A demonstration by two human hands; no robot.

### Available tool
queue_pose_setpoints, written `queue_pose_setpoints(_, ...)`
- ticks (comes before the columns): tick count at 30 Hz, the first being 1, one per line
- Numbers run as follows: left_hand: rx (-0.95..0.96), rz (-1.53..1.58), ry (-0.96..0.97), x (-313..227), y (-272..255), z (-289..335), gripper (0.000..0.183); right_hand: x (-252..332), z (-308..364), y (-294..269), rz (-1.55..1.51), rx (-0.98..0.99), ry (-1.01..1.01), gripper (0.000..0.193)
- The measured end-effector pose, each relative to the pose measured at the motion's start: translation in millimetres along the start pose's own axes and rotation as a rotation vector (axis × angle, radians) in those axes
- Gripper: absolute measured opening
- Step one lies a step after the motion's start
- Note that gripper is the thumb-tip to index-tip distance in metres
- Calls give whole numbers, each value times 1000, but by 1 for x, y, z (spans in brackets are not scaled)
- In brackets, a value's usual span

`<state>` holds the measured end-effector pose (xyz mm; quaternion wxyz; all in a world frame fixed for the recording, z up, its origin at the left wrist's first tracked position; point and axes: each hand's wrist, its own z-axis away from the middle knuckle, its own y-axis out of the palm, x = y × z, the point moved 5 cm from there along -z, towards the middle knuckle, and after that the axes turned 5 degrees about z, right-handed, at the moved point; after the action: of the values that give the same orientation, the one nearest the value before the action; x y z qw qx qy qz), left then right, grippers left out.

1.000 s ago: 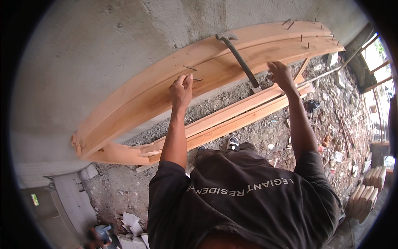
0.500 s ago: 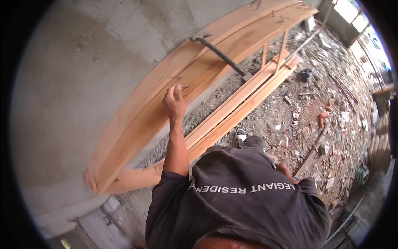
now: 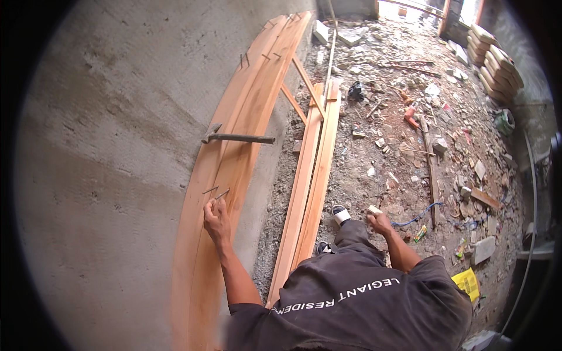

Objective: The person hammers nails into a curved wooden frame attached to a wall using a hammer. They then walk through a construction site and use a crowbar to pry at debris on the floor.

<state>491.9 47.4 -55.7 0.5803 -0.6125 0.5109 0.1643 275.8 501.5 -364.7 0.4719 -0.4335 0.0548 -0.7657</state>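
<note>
The grey wall [image 3: 105, 146] backs the long pair of boards [image 3: 237, 164], so leaning pressure is best kept light and square to the wood, lest the boards shift against it. Across them lies the hammer [image 3: 243, 138], its head near their left edge and its handle jutting past their right edge; the left forearm should stay clear of that overhang, since a nudge could tip it off. The left hand [image 3: 217, 219] works low on the boards, near the seam, its grip narrow and pinching a nail [image 3: 223, 193] over the right-hand board. A pinch by the very fingertips seems wise, with the shaft steady and knuckles low, out of any blow's way. The right hand [image 3: 380, 223], well apart over the rubble floor [image 3: 386, 140], has its grip closed on a small pale piece [image 3: 374, 209]; freeing that hand would help. Just left of the pinched nail, a second nail [image 3: 210, 190] stands tilted, a useful guide for spacing.
</note>
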Motion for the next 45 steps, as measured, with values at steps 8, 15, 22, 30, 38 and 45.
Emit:
queue_pose_setpoints(8, -7, -446, 209, 10, 12, 6, 60, -198, 89, 11, 215, 10, 446, 46)
queue_pose_setpoints(15, -28, -581, 227, 11, 14, 10, 64, -167, 85, -9, -155, -87, 381, 39)
queue_pose_setpoints(22, -52, -593, 164, 8, 18, 5, 61, -130, 51, -57, -226, -97, 211, 30)
queue_pose_setpoints(30, -149, -529, 124, -1, 16, 2, 54, -219, 49, -145, -119, -142, 373, 29)
queue_pose_setpoints(38, -255, -595, -21, -7, 17, 6, 67, -312, 65, -182, -196, -286, 302, 32)
queue_pose_setpoints(45, -267, -605, -35, -10, 8, 7, 68, -348, 125, -141, 85, -265, 300, 33)
